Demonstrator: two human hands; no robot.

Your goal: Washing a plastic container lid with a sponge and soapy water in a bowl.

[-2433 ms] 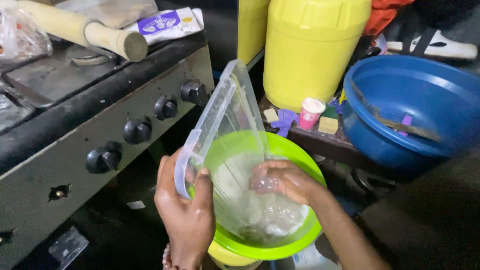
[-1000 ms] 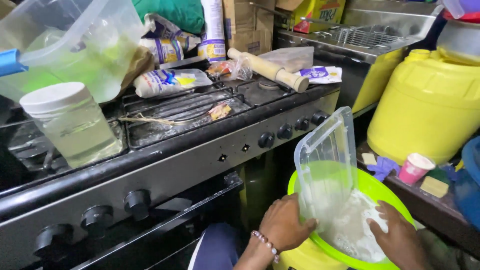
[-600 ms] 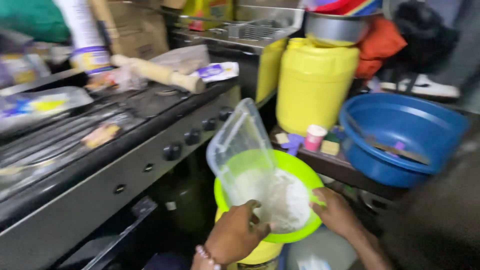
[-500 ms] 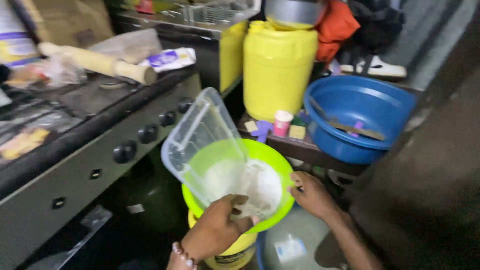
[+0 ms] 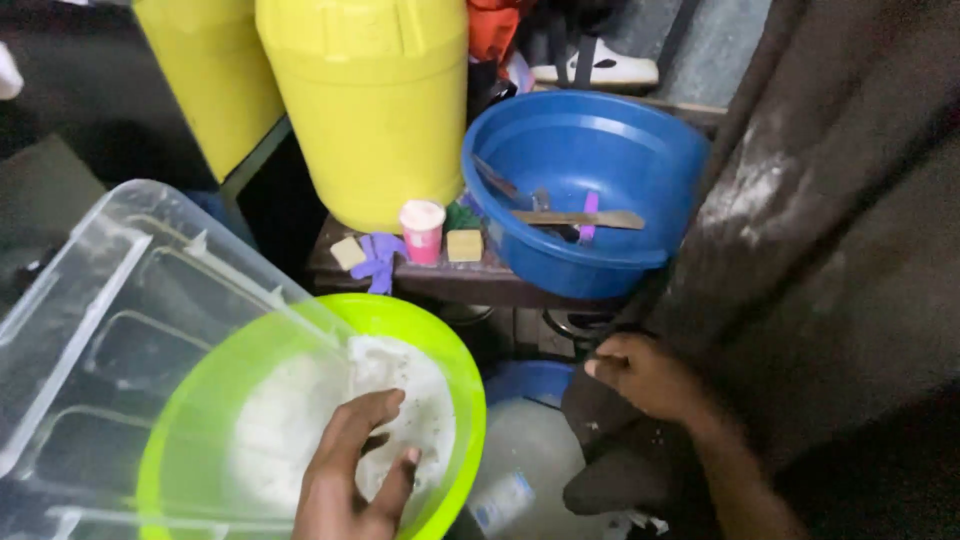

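left hand (image 5: 352,478): sits at the bottom edge, fingers spread loose over the flour, tips resting on the white pile, not clamped on anything

right hand (image 5: 648,375): off to the side, well apart from the left one, fingers curled in against something dark; can't tell if it's really gripping it

green bowl (image 5: 455,365): right under the left hand, bright lime plastic, tilted a bit toward the camera

flour (image 5: 400,385): white heap inside the bowl, directly beneath and just ahead of the left fingertips

clear tub (image 5: 110,330): see-through plastic container, leaning into the bowl on the far side of the left hand from the right one, its rim overlapping the bowl's rim

blue basin (image 5: 590,170): up beyond the right hand, on a low dark shelf, with a few utensils lying inside

yellow jugs (image 5: 370,100): beyond the left hand, standing next to the basin

pink cup (image 5: 422,230): small, white top, between the jugs and the basin, just past the green bowl

counts: 2 hands, 1 green bowl, 1 clear tub, 1 blue basin, 2 yellow jugs, 1 pink cup, 2 little yellowish blocks (image 5: 464,245) beside the cup

hands overall: apart, bowl's rim between them, only the left one touching flour
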